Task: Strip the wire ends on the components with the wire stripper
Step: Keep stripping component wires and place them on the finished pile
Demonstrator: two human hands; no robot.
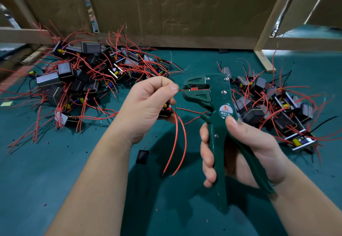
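Two hands busy: our left hand (146, 109) curls round a component (165, 112) and pinches its red wire (181, 90) end at the head of the green wire stripper (219, 106), whose handles our right hand (244, 150) grips, with component piles (83, 80) beyond both hands.

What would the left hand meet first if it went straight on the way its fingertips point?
Most likely the head of the wire stripper: the left hand pinches a red wire end aimed at its mouth, with only a small gap between. Depth is unclear from one view.
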